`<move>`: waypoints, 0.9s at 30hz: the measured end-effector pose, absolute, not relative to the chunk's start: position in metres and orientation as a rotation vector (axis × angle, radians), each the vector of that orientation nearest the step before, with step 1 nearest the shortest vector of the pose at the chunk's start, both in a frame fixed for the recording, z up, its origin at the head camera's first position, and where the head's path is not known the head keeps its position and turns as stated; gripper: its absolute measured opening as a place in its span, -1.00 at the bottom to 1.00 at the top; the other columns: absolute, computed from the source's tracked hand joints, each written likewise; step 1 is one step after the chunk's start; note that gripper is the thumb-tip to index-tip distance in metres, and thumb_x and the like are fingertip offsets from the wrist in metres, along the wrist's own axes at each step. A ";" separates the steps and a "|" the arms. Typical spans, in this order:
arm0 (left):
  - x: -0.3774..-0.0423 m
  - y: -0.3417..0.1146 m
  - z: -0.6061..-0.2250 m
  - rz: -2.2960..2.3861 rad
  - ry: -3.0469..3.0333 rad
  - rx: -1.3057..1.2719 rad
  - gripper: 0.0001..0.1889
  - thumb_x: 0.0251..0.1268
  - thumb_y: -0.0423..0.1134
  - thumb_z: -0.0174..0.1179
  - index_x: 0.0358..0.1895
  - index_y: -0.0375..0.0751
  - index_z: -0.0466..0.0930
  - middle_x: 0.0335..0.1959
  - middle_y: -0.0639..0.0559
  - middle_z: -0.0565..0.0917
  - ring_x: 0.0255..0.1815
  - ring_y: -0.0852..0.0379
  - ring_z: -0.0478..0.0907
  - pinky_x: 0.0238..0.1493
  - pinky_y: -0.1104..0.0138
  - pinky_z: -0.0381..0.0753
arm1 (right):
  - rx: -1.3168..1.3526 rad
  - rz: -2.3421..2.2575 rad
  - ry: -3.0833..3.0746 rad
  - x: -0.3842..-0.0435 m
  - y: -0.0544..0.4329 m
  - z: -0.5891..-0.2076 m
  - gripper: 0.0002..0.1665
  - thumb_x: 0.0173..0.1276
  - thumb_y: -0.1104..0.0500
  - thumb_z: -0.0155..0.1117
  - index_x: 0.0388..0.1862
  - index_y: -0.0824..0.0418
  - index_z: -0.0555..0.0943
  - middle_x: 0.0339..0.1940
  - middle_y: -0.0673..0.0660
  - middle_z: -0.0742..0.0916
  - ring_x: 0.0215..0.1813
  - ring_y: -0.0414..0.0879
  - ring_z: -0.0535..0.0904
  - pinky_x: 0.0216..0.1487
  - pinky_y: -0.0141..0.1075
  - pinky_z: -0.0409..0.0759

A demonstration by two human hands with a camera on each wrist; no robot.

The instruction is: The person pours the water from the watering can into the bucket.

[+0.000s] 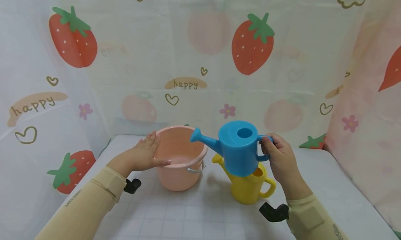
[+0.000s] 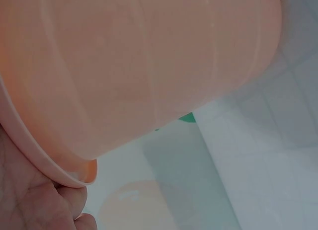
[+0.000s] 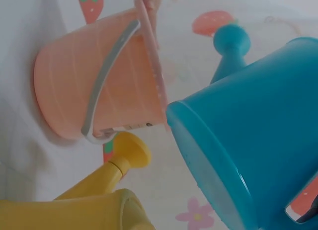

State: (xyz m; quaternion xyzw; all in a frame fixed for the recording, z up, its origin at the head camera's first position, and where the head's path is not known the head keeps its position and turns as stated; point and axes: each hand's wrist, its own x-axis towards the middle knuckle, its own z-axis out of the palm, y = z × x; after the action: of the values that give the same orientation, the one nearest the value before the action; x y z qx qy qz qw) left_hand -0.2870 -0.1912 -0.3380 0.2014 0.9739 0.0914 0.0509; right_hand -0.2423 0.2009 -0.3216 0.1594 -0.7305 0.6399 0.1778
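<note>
A pink bucket [image 1: 180,180] with a pale grey handle [image 1: 195,170] stands upright on the table. My left hand [image 1: 142,154] rests on its near-left rim, fingers extended along the outer edge and thumb lying over the rim. In the left wrist view, the palm [image 2: 27,197] touches the bucket's rim [image 2: 47,158]. My right hand [image 1: 280,158] grips the handle of a blue watering can [image 1: 239,156], held in the air. The can's spout points left, its head [image 1: 196,135] above the bucket's right rim. Below and partly hidden by it stands a yellow watering can [image 1: 245,191].
The white table [image 1: 181,219] has a faint grid pattern. Cloth backdrops [image 1: 185,52] with strawberries and flowers hang behind and at both sides. A black wrist mount [image 1: 274,212] juts from the right sleeve, another [image 1: 133,186] from the left.
</note>
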 end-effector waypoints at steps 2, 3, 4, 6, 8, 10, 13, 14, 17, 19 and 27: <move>-0.288 -0.191 -0.339 0.283 2.965 0.616 0.21 -0.01 0.53 -0.15 0.40 -0.48 -0.27 0.42 -0.37 -0.30 0.44 -0.24 -0.34 0.35 -0.10 -0.24 | 0.445 1.806 -2.068 -0.242 0.203 -0.321 -0.67 0.43 0.05 -0.03 -0.42 0.27 0.43 -0.56 0.04 0.37 -0.35 -0.07 0.30 -0.32 -0.29 0.28; -0.288 -0.191 -0.339 0.285 2.964 0.616 0.21 -0.01 0.53 -0.14 0.40 -0.48 -0.27 0.42 -0.37 -0.30 0.44 -0.24 -0.35 0.35 -0.10 -0.24 | 0.441 1.804 -2.068 -0.242 0.205 -0.321 -0.67 0.43 0.05 -0.03 -0.43 0.28 0.42 -0.55 0.04 0.37 -0.35 -0.07 0.30 -0.32 -0.30 0.29; -0.288 -0.191 -0.339 0.284 2.965 0.618 0.21 -0.01 0.53 -0.14 0.40 -0.48 -0.27 0.42 -0.37 -0.30 0.44 -0.24 -0.35 0.35 -0.10 -0.24 | 0.431 1.798 -2.070 -0.242 0.207 -0.320 -0.66 0.43 0.05 -0.03 -0.43 0.29 0.41 -0.55 0.04 0.37 -0.35 -0.07 0.30 -0.32 -0.30 0.29; -0.288 -0.191 -0.339 0.281 2.964 0.618 0.21 0.00 0.52 -0.14 0.39 -0.48 -0.27 0.42 -0.37 -0.29 0.44 -0.24 -0.35 0.35 -0.10 -0.24 | 0.414 1.793 -2.073 -0.242 0.210 -0.320 -0.65 0.43 0.04 -0.02 -0.43 0.30 0.40 -0.54 0.03 0.38 -0.34 -0.08 0.30 -0.31 -0.31 0.30; -0.288 -0.191 -0.339 0.280 2.963 0.616 0.21 -0.01 0.53 -0.14 0.39 -0.48 -0.26 0.42 -0.37 -0.30 0.44 -0.24 -0.34 0.35 -0.10 -0.24 | 0.402 1.808 -2.060 -0.242 0.214 -0.319 -0.66 0.42 0.04 -0.01 -0.43 0.28 0.41 -0.53 0.02 0.38 -0.33 -0.09 0.30 -0.29 -0.32 0.30; -0.288 -0.191 -0.338 0.285 2.960 0.613 0.22 -0.02 0.53 -0.14 0.39 -0.48 -0.26 0.42 -0.37 -0.30 0.44 -0.24 -0.35 0.35 -0.10 -0.25 | 0.388 1.821 -2.041 -0.242 0.218 -0.318 -0.68 0.42 0.04 0.00 -0.44 0.24 0.43 -0.53 0.01 0.39 -0.33 -0.10 0.31 -0.29 -0.33 0.30; -0.288 -0.191 -0.337 0.293 2.957 0.609 0.22 -0.02 0.53 -0.14 0.39 -0.48 -0.27 0.42 -0.36 -0.32 0.44 -0.23 -0.36 0.36 -0.09 -0.26 | 0.378 1.845 -2.006 -0.241 0.223 -0.316 -0.70 0.41 0.06 0.01 -0.45 0.23 0.44 -0.52 0.01 0.40 -0.34 -0.10 0.31 -0.28 -0.33 0.30; -0.287 -0.191 -0.337 0.295 2.958 0.610 0.22 -0.02 0.53 -0.14 0.39 -0.48 -0.27 0.42 -0.36 -0.31 0.44 -0.23 -0.36 0.36 -0.09 -0.26 | 0.373 1.853 -1.993 -0.240 0.225 -0.316 -0.70 0.41 0.07 0.01 -0.45 0.23 0.45 -0.52 0.02 0.41 -0.33 -0.10 0.31 -0.28 -0.33 0.30; -0.286 -0.191 -0.336 0.290 2.965 0.618 0.21 -0.01 0.53 -0.14 0.39 -0.49 -0.26 0.42 -0.38 -0.29 0.44 -0.24 -0.34 0.35 -0.10 -0.23 | 0.352 1.866 -1.964 -0.238 0.232 -0.314 -0.72 0.40 0.08 0.02 -0.42 0.25 0.47 -0.51 0.02 0.42 -0.33 -0.10 0.31 -0.28 -0.33 0.30; -0.286 -0.191 -0.336 0.289 2.970 0.624 0.21 -0.01 0.53 -0.14 0.39 -0.49 -0.26 0.42 -0.39 -0.28 0.43 -0.25 -0.33 0.35 -0.11 -0.21 | 0.335 1.884 -1.932 -0.237 0.237 -0.313 -0.73 0.40 0.09 0.03 -0.39 0.27 0.49 -0.51 0.03 0.42 -0.33 -0.10 0.30 -0.28 -0.34 0.30; -0.284 -0.190 -0.334 0.290 2.966 0.622 0.20 0.01 0.51 -0.13 0.39 -0.49 -0.25 0.42 -0.38 -0.28 0.43 -0.26 -0.32 0.35 -0.11 -0.22 | 0.222 1.896 -1.848 -0.234 0.261 -0.317 -0.76 0.39 0.12 0.04 -0.35 0.27 0.53 -0.50 0.03 0.46 -0.33 -0.11 0.30 -0.27 -0.36 0.29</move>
State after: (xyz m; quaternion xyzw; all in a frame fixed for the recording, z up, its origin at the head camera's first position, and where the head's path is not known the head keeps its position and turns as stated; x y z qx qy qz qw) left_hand -0.2835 -0.1900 -0.3343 0.2041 0.9731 0.0952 0.0488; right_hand -0.2335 0.2611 -0.3170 0.0811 -0.6752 0.6927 0.2401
